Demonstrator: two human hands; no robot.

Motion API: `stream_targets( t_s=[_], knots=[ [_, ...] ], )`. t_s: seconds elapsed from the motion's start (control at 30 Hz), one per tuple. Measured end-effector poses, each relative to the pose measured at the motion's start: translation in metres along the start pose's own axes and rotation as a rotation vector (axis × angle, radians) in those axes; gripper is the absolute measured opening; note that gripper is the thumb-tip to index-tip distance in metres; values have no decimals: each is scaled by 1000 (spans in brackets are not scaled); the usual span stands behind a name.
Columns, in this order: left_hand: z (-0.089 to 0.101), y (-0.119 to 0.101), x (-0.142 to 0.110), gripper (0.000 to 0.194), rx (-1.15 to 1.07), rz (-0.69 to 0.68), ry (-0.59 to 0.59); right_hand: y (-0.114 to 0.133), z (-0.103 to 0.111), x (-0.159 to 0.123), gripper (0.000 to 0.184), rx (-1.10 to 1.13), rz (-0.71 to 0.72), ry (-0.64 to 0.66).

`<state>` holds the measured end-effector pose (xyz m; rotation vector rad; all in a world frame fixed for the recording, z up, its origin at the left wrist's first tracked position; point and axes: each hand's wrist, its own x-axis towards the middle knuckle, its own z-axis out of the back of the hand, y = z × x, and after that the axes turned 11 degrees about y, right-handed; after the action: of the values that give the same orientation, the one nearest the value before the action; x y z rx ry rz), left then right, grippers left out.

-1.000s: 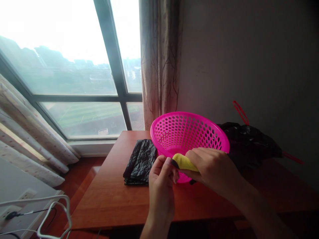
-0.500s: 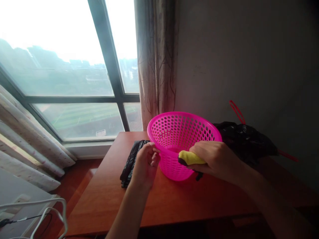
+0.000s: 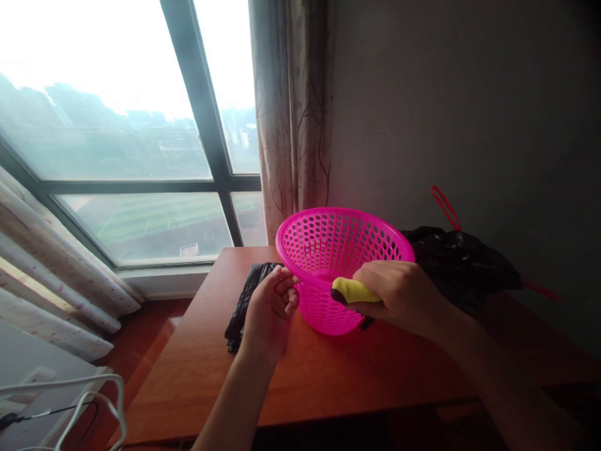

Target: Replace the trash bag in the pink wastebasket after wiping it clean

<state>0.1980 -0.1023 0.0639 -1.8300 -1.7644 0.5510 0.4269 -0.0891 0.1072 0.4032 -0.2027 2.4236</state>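
A bright pink perforated plastic basket point(image 3: 338, 244) stands upright on the wooden table point(image 3: 328, 376). My left hand point(image 3: 267, 310) grips its left rim with curled fingers. My right hand point(image 3: 399, 297) is closed round a yellow object with a dark tip point(image 3: 350, 291), held against the basket's near rim. What the yellow object is I cannot make out. A dark bit hangs below my right hand.
A folded stack of black plastic bags point(image 3: 244, 300) lies left of the basket, partly behind my left hand. A crumpled black bag with red drawstrings point(image 3: 462, 263) sits at the right against the wall. Window and curtain point(image 3: 291, 113) stand behind; white cables point(image 3: 94, 401) at bottom left.
My left hand let go of the yellow object's tip and moved left to take hold of the basket's rim. The basket now stands level. My right hand kept the yellow object.
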Motion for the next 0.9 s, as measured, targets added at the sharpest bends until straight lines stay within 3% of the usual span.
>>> stream_targets(
  t_s=[0.17, 0.33, 0.9],
  knots=[
    [-16, 21, -21, 17, 105, -15, 45, 3, 0, 3, 41, -15, -6, -7],
    [-29, 38, -28, 23, 77, -25, 0, 3, -2, 3, 37, -7, -21, -9],
    [-30, 44, -28, 25, 83, -63, -58, 11, -2, 1, 38, -27, -41, -26]
  ],
)
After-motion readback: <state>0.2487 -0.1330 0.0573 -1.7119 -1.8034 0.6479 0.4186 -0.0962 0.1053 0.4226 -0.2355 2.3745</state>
